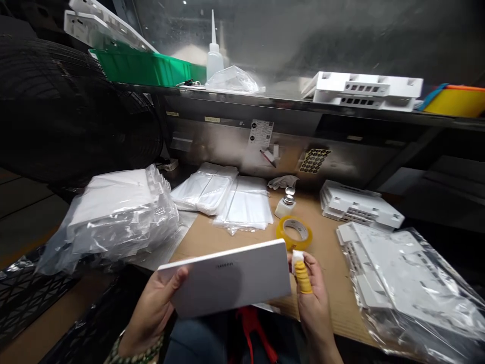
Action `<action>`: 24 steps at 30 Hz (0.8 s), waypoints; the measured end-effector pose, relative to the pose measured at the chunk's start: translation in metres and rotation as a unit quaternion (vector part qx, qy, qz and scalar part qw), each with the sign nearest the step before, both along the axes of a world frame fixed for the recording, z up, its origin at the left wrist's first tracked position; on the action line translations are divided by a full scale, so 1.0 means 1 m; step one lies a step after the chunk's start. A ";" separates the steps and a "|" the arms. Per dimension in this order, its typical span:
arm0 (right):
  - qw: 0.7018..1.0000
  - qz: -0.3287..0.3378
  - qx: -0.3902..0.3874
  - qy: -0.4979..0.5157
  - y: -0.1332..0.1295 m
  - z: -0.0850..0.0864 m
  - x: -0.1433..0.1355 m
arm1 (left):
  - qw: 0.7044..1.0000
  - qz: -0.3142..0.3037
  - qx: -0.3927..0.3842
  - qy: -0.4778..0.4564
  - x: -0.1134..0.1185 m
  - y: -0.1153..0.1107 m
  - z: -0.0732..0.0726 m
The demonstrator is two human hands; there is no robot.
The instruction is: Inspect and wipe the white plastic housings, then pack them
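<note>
A flat white panel [231,278] with small dark lettering is tilted above the table's front edge. My left hand [157,298] grips its left end, thumb on the face and fingers behind. At the panel's right end is my right hand [312,288], fingers bent round a small white wad [298,256]. Its thumb is wrapped in a yellow cover [303,278]. Just beyond the panel lies a roll of yellow tape [306,232], with a small bottle with a metal cap [285,206] behind it.
Bagged white panels [117,202] are stacked at left, clear plastic bags [206,189] at back centre. White housings [359,205] and a bagged housing [405,273] lie at right. A shelf [280,101] above holds a green bin [144,68], a nozzle bottle [214,60] and more housings.
</note>
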State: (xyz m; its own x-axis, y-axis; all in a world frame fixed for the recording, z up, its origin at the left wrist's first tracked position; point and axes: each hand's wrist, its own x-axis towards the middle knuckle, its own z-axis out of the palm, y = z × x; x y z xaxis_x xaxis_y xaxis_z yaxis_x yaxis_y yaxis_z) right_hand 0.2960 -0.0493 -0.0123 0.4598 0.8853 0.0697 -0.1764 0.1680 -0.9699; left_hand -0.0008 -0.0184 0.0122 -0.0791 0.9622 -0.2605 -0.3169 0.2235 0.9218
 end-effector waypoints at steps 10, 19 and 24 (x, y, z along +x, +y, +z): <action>0.979 0.106 -0.018 0.172 -0.017 0.052 0.002 | 0.920 -0.171 0.294 0.197 0.007 0.002 0.029; 0.980 0.064 -0.029 0.188 -0.017 0.041 0.008 | 0.876 -0.234 0.377 0.190 0.017 0.010 0.034; 0.991 0.023 -0.030 0.127 -0.013 0.035 0.009 | 0.876 -0.200 0.379 0.220 0.022 0.008 0.033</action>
